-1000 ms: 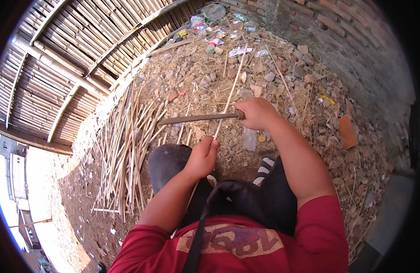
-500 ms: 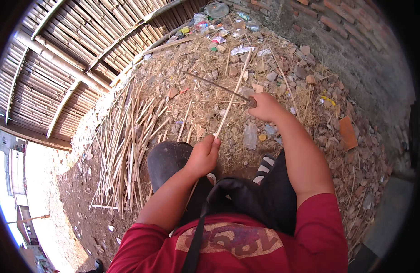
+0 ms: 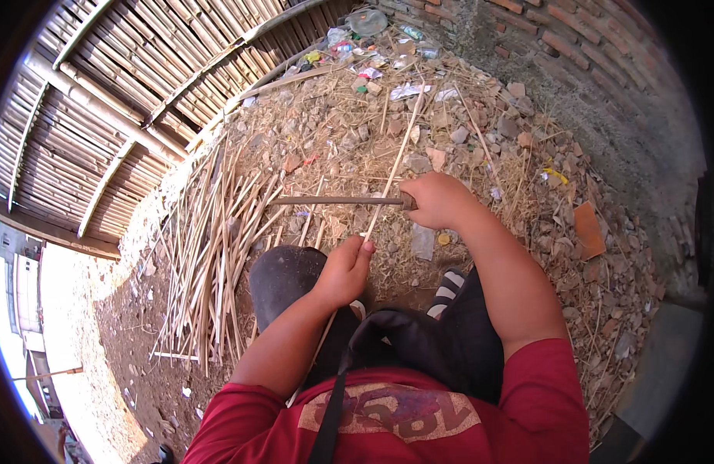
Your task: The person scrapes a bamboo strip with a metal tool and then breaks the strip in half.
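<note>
My left hand [image 3: 346, 271] is closed round a long pale bamboo strip [image 3: 404, 145] above my left knee. The strip slants up and away, its far end over the rubble. In my right hand [image 3: 442, 204] is the handle of a long knife [image 3: 326, 200]. Its narrow dark blade points left and lies across the strip, a little beyond my left fist. Whether the edge touches the strip I cannot tell. To the left, a heap of split bamboo strips [image 3: 206, 271] lies on the ground.
A bamboo-slat wall [image 3: 132, 85] rises at the upper left, and a brick wall [image 3: 589, 93] at the right. Stones, straw and litter cover the ground between them. A flat orange tile piece [image 3: 589, 230] lies at the right. My feet in striped footwear [image 3: 447, 291] are below my hands.
My right hand has come nearer to me and slightly left along the strip. The knife blade has swung from a slant to nearly level. My left hand keeps its grip almost unmoved.
</note>
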Motion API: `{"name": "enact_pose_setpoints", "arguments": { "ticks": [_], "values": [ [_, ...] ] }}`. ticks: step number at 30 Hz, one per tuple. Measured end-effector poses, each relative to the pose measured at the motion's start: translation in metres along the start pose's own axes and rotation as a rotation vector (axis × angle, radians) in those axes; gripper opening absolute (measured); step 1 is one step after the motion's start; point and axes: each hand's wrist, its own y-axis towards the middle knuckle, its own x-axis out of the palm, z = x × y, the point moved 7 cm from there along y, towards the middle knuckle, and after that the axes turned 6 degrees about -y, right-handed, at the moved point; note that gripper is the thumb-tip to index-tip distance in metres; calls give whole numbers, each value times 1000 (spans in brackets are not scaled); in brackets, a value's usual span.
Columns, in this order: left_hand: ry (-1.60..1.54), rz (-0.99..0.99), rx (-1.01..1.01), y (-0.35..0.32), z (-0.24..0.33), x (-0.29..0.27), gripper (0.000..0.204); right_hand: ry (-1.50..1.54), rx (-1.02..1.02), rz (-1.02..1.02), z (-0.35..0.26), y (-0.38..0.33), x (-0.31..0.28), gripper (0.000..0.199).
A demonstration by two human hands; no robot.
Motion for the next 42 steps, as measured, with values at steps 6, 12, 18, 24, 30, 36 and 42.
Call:
{"name": "enact_pose_setpoints", "arguments": {
  "ticks": [6,12,18,24,30,36,42],
  "values": [
    [13,-8,-25,2,2,-1,30,242,109,154,38,8,7,30],
    [37,-22,-26,0,0,1,32,103,72,73,31,7,2,31],
    [42,-30,-20,2,9,0,28,193,166,113,45,7,2,27],
    [34,-74,-35,-2,9,4,30,222,180,130,56,0,-10,26],
    [7,-60,39,-3,13,3,29,105,93,107,41,-2,-15,27],
    [37,-105,7,-13,25,4,28,217,263,295,92,-15,-33,23],
    [122,-155,10,-30,51,-14,24,91,166,242,56,-34,-63,22]
  ]
}}
